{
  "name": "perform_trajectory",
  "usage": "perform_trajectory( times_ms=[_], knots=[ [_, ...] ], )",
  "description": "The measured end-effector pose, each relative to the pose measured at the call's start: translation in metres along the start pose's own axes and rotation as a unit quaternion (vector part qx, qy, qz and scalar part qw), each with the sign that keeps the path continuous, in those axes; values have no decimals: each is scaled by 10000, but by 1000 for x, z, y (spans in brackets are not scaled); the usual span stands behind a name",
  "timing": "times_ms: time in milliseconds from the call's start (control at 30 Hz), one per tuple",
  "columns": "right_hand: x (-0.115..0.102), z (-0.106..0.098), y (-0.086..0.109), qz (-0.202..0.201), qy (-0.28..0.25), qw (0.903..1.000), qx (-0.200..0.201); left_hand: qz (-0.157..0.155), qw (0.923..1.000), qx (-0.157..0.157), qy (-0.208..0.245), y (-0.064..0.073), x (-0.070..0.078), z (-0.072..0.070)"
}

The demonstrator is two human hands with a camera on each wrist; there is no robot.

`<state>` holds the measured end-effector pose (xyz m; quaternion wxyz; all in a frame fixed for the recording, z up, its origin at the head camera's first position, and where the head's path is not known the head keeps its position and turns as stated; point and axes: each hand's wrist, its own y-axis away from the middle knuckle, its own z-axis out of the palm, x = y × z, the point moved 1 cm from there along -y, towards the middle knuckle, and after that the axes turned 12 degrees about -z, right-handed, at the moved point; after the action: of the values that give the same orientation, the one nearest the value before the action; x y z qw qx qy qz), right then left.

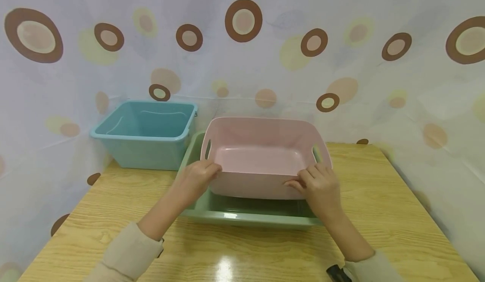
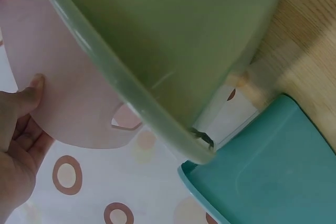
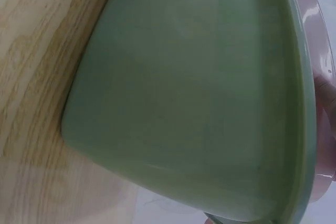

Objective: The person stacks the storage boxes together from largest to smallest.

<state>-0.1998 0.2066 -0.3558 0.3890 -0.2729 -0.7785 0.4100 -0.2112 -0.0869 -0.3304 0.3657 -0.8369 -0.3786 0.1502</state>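
Observation:
Both hands hold a pink plastic basin with oval handle holes at its two ends. It sits tilted within the opening of a larger green tub, its near wall above the tub's near rim. My left hand pinches the near rim of the pink basin close to its left corner. Near the right corner, my right hand grips the same rim. In the left wrist view the thumb of the left hand lies against the outer pink wall. The green tub covers most of the right wrist view.
A blue rectangular bin stands behind and left of the green tub, close beside it. All of these are on a light wooden table. A pale curtain-like backdrop with brown rings hangs behind and along both sides.

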Motion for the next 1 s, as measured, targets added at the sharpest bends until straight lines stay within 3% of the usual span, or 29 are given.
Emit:
perform_trajectory(
  times_ms=[267, 433, 600, 1000],
  knots=[
    [-4, 5, 3, -39, 4, 10000, 6, 137, 9998, 100, -79, 6, -4, 4],
    [-7, 7, 5, -22, 34, 9997, -241, 186, 9997, 121, -66, 10, -6, 7],
    [-11, 8, 8, 58, -40, 9988, -475, 180, 9998, 79, -51, 14, -8, 11],
    [-18, 15, 15, 28, -80, 9986, -513, 89, 9999, -118, -51, 21, -11, 15]
  ],
)
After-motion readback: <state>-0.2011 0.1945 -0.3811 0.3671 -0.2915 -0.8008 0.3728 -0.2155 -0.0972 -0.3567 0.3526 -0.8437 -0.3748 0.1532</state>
